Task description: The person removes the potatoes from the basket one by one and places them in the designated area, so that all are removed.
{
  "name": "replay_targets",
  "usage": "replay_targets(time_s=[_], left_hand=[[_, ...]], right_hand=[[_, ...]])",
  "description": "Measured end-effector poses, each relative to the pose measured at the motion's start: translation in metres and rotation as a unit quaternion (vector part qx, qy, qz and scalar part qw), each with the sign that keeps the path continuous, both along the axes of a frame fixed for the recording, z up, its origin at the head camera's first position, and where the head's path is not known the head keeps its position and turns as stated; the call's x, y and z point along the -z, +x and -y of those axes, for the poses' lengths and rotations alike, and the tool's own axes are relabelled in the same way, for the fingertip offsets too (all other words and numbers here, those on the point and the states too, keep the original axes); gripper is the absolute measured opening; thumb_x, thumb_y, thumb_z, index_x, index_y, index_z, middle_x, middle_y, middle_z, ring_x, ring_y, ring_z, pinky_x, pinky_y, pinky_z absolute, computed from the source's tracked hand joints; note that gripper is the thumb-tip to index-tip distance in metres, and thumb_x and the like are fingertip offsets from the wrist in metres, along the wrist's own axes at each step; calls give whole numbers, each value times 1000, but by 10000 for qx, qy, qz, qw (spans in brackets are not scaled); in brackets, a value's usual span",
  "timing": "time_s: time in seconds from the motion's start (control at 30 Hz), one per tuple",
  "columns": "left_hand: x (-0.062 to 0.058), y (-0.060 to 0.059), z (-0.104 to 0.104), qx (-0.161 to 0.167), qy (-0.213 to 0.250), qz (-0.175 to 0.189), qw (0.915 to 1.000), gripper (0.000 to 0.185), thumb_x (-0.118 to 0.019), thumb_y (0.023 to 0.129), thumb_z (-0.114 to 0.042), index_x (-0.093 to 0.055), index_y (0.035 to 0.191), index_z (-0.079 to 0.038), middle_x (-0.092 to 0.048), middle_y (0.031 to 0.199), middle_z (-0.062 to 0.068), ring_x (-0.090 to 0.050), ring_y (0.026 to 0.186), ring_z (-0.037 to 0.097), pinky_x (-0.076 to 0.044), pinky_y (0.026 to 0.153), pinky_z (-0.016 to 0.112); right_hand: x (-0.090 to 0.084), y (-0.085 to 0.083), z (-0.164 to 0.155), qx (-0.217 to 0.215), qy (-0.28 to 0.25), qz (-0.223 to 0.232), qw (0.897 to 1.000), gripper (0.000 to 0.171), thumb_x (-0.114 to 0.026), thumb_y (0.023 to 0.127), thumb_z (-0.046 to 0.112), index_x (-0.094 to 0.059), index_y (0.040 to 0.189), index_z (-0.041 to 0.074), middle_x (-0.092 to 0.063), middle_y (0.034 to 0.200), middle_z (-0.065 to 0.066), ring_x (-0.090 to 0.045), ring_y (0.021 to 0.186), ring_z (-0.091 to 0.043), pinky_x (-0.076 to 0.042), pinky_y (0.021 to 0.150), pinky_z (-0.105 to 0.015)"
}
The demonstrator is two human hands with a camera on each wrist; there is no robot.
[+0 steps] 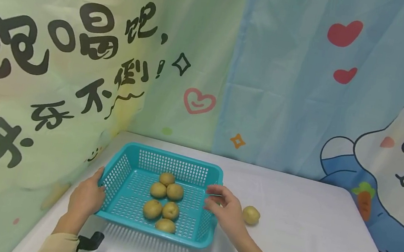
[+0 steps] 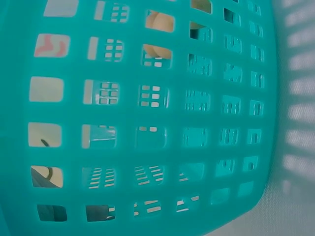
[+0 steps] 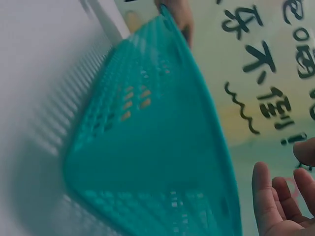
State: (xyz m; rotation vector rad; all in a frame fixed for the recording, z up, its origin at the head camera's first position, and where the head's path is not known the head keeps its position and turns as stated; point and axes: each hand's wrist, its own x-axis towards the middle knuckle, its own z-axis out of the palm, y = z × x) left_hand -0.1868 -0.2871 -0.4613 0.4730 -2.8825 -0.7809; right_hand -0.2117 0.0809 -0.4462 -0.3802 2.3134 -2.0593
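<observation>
A turquoise plastic basket (image 1: 186, 239) with lattice walls holds several potatoes (image 1: 153, 209). My left hand (image 1: 88, 194) grips its left rim; in the left wrist view the basket's perforated wall (image 2: 172, 115) fills most of the picture. At the right rim is my right hand (image 1: 228, 211), its fingers loosely bent above the basket's edge and holding nothing. The right wrist view has those fingers (image 3: 266, 196) spread beside the rim. One loose potato (image 1: 251, 215) lies on the table just right of the right hand.
A white cloth covers the table (image 1: 306, 239). Behind it and along the left side hangs a printed curtain (image 1: 287, 69) with hearts, lettering and a cartoon bear. The basket's shadow (image 1: 154, 244) falls in front of it.
</observation>
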Motion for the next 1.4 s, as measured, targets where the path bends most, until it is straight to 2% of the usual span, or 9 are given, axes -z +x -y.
replay_targets(time_s=[0.2, 0.5, 0.7, 0.83, 0.97, 1.1, 1.27, 1.33, 1.4], left_hand=[[1, 1, 0, 26, 7, -10, 10000, 60, -50, 95, -7, -29, 151, 0, -51, 130, 37, -54, 68, 28, -37, 51, 34], [6, 3, 0, -12, 9, 45, 10000, 61, -50, 95, -7, -29, 152, 0, -50, 130, 37, -53, 68, 28, -37, 51, 34], [7, 3, -1, -34, -43, 31, 10000, 62, -52, 95, -7, -29, 152, 0, -50, 132, 36, -56, 76, 31, -42, 56, 37], [5, 2, -1, -11, -89, -3, 10000, 61, -52, 95, -7, -29, 151, 0, -50, 132, 36, -56, 78, 32, -43, 58, 39], [2, 0, -1, -4, -104, -47, 9999, 61, -51, 95, -7, -29, 151, 0, -51, 130, 37, -54, 73, 30, -39, 54, 35], [-1, 0, -1, -50, -88, -23, 9999, 61, -51, 95, -7, -29, 151, 0, -49, 133, 36, -54, 77, 31, -38, 55, 34], [-2, 1, -2, -36, -47, 33, 10000, 61, -51, 95, -7, -29, 152, -1, -48, 133, 36, -55, 77, 32, -39, 54, 34], [-2, 1, -1, -25, -32, 22, 10000, 61, -51, 95, -7, -29, 152, -1, -49, 133, 36, -54, 75, 31, -38, 54, 34], [-1, 1, -1, -28, -42, 11, 10000, 61, -51, 95, -7, -29, 152, -1, -49, 132, 36, -54, 72, 30, -37, 52, 33]], right_hand=[[7, -8, 30, -424, 823, -296, 9953, 35, -69, 85, 5, -63, 119, 5, -65, 115, -11, -60, 107, -34, -52, 85, -33], [18, -23, 65, -1190, 1952, -436, 9725, 42, -70, 85, 15, -61, 124, 2, -65, 117, -15, -61, 105, -34, -49, 88, -43], [20, -26, 80, -1102, 2202, -371, 9685, 39, -72, 83, 14, -64, 120, 2, -66, 113, -14, -62, 99, -30, -51, 81, -42], [22, -28, 85, -991, 2383, -249, 9658, 39, -73, 81, 9, -65, 118, 1, -67, 114, -14, -62, 104, -31, -51, 85, -44], [23, -30, 86, -807, 2627, -19, 9615, 40, -74, 78, 5, -66, 117, 0, -67, 115, -13, -60, 108, -29, -49, 90, -45], [25, -31, 88, -813, 3048, 62, 9489, 43, -74, 76, 6, -66, 118, 1, -67, 116, -13, -60, 109, -30, -49, 90, -45], [30, -31, 89, -1148, 3459, 69, 9312, 47, -76, 77, 9, -66, 123, 7, -67, 121, -13, -58, 115, -31, -47, 94, -45], [32, -31, 89, -1271, 3546, 16, 9263, 46, -75, 77, 8, -67, 122, 9, -67, 120, -10, -59, 112, -28, -48, 92, -43], [33, -31, 89, -1422, 3663, -84, 9195, 43, -73, 78, 7, -68, 121, 10, -68, 116, -8, -60, 102, -24, -50, 84, -39]])
